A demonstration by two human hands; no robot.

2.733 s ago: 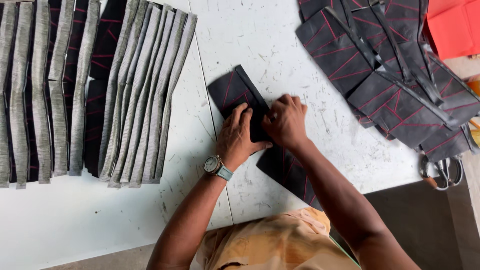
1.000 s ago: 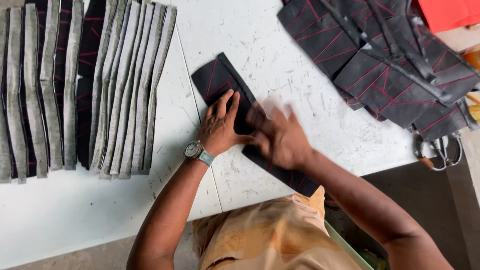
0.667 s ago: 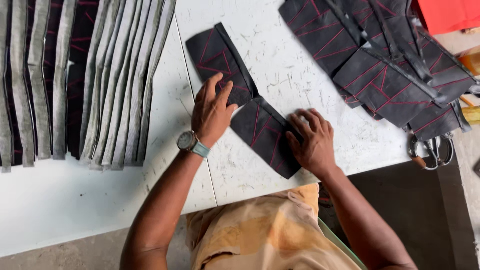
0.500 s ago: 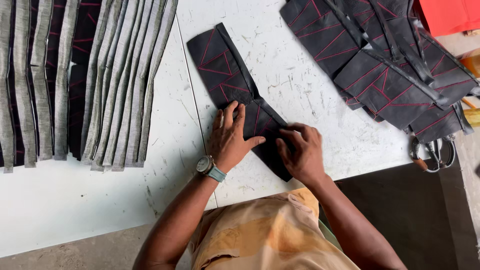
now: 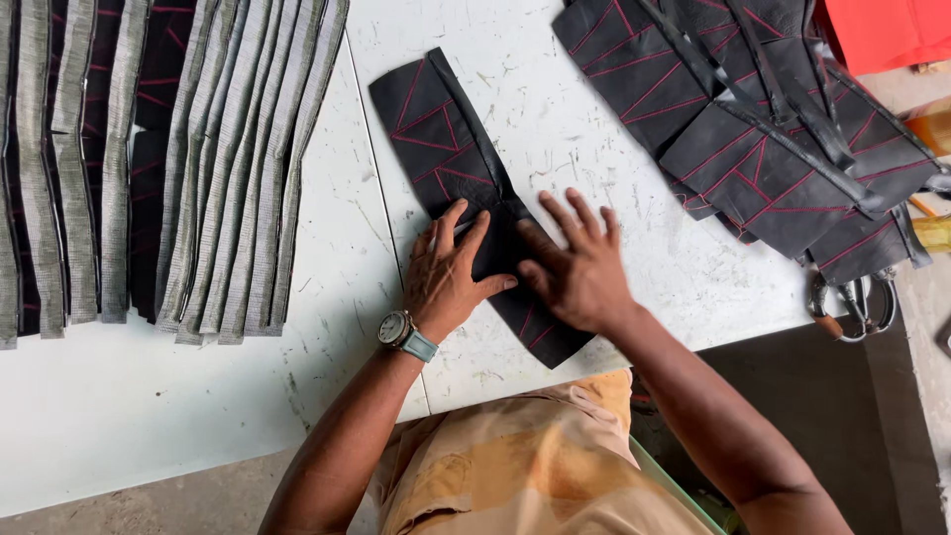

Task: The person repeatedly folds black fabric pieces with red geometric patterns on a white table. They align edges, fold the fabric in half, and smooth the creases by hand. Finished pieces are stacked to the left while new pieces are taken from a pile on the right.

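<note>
Both hands slid up — left hand (image 5: 448, 272), right hand (image 5: 578, 269) flat on black strip (image 5: 436, 134).

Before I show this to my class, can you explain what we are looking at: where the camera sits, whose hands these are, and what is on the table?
There is no machine here. The single picture comes from a camera worn on a person's head, looking down at their own two bare hands. The left hand, with a wristwatch, and the right hand both lie flat, fingers spread, on a long black fabric piece with red stitching. Neither hand grips anything; they press the piece against the white table. To the left lie rows of folded grey and black strips. At the top right is a heap of similar black stitched pieces, with scissors at the table edge and something red in the corner.
</note>
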